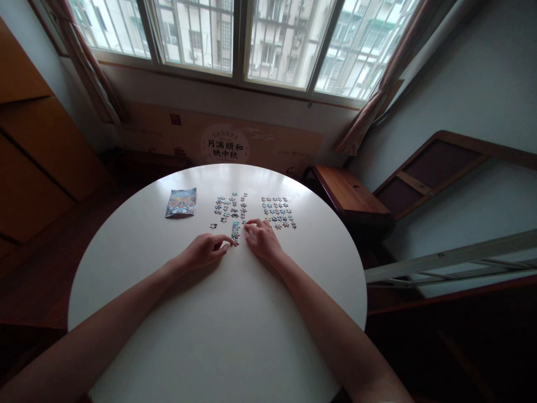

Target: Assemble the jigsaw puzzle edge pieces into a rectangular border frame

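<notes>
A narrow strip of joined jigsaw pieces [235, 230] lies on the white round table [201, 336]. My left hand [205, 249] rests at its lower left, fingers curled, with thumb and index fingertip against the strip's lower end. On the strip's other side is my right hand [262, 239], its thumb and index finger pinched at a small jigsaw piece mostly hidden by the fingertips. Loose jigsaw pieces [225, 201] are scattered just beyond the strip. Right of them, more loose pieces [277, 205] lie in rough rows, close to my right hand's knuckles.
A colourful printed picture sheet [181, 202] lies on the table's far left. Beyond the table are a printed banner [168, 131] and barred windows. A wooden side table [352, 190] stands at the right, and an orange cabinet [46, 151] at the left.
</notes>
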Available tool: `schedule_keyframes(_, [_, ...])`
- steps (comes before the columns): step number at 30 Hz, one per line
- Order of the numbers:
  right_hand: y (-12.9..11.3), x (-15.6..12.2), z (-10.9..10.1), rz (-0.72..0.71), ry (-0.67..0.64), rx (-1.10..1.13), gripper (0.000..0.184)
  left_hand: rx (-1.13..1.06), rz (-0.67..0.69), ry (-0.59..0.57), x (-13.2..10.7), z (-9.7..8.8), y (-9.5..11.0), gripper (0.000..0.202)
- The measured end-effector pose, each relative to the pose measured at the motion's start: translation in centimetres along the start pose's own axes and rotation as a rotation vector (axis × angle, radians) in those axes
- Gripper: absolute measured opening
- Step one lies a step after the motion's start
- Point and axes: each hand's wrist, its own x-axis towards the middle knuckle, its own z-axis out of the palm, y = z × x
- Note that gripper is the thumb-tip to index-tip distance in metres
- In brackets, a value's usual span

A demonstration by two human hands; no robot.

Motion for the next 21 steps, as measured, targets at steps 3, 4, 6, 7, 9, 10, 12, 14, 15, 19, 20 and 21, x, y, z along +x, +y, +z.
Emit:
schedule_keyframes(3, [0.15,0.01,0.13,-0.007,0.007,0.008,0.025,0.006,0.006,0.002,-0.02,-0.05,0.07,0.032])
schedule_keyframes(4, [0.17,0.01,0.13,-0.007,0.007,0.010,0.025,0.007,0.006,0.003,-0.03,-0.07,0.10,0.031])
schedule_keyframes(6, [0.15,-0.01,0.09,-0.006,0.004,0.015,0.024,0.009,0.005,0.003,-0.03,-0.07,0.11,0.031])
schedule_keyframes(7, [0.12,-0.01,0.05,-0.004,0.003,0.017,0.024,0.009,0.004,0.003,-0.03,-0.04,0.09,0.031])
schedule_keyframes(9, [0.07,-0.02,-0.03,-0.004,0.000,0.020,0.024,0.013,0.007,0.002,-0.03,0.04,-0.02,0.030])
schedule_keyframes(10, [0.04,-0.02,-0.06,-0.005,0.000,0.020,0.024,0.016,0.010,0.004,-0.03,0.09,-0.09,0.029])
schedule_keyframes(12, [0.01,-0.02,-0.11,-0.008,0.004,0.017,0.024,0.027,0.019,0.011,-0.04,0.20,-0.24,0.028])
schedule_keyframes(14, [-0.01,0.00,-0.13,-0.011,0.010,0.011,0.024,0.035,0.027,0.018,-0.06,0.26,-0.34,0.028])
schedule_keyframes(15, [-0.01,0.01,-0.13,-0.012,0.013,0.008,0.024,0.038,0.030,0.021,-0.06,0.26,-0.35,0.028])
schedule_keyframes(19, [0.04,0.01,-0.05,-0.013,0.014,0.007,0.024,0.042,0.038,0.021,-0.07,0.18,-0.26,0.028])
schedule_keyframes(20, [0.07,0.01,0.00,-0.014,0.014,0.008,0.024,0.043,0.040,0.018,-0.07,0.16,-0.23,0.028])
schedule_keyframes(21, [0.10,0.01,0.05,-0.014,0.016,0.009,0.024,0.045,0.042,0.015,-0.08,0.15,-0.21,0.028])
